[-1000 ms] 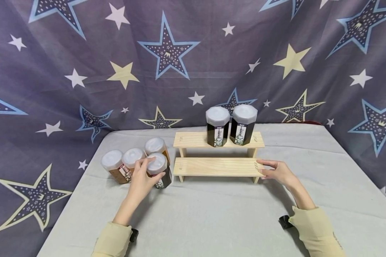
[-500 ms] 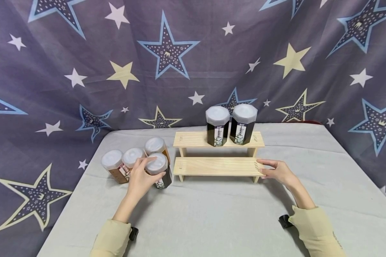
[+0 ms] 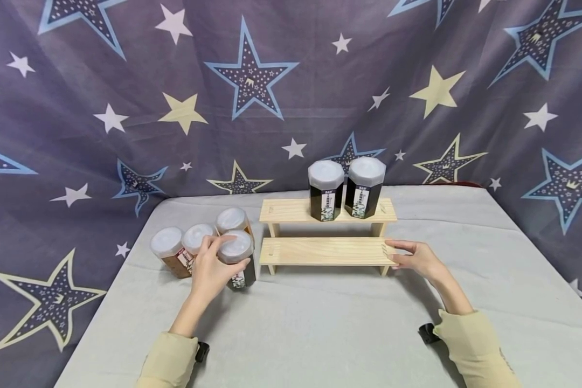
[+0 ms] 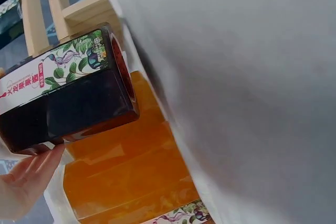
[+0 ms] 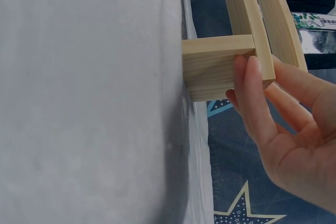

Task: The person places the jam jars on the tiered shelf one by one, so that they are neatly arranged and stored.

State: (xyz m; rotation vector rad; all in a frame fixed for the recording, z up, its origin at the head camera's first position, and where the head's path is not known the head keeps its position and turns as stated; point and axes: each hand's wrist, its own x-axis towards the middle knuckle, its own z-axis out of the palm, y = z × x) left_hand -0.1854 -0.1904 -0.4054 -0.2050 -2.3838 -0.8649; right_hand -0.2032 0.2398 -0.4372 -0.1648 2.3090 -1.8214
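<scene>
My left hand (image 3: 213, 269) grips a dark jar (image 3: 243, 272) by its white lid, fingers and thumb on opposite sides. In the left wrist view this dark jar (image 4: 79, 106) shows part of its underside, so it seems slightly raised or tilted; an amber jar (image 4: 131, 166) is behind it. Three amber-brown jars, one of them the left jar (image 3: 177, 261), stand close around that hand. At the right end of the two-tier wooden shelf (image 3: 322, 250), my right hand (image 3: 419, 261) pinches the lower board (image 5: 268, 69) between thumb and fingers.
Two dark jars, a left one (image 3: 327, 196) and a right one (image 3: 364, 191), stand on the upper board (image 3: 286, 211) toward its right. A grey cloth (image 3: 320, 328) covers the table. Behind it hangs a star-patterned curtain (image 3: 320, 97).
The dark jar in my left hand has shifted slightly left and toward me at its base. My right hand stays on the shelf's end. The head view has turned a little.
</scene>
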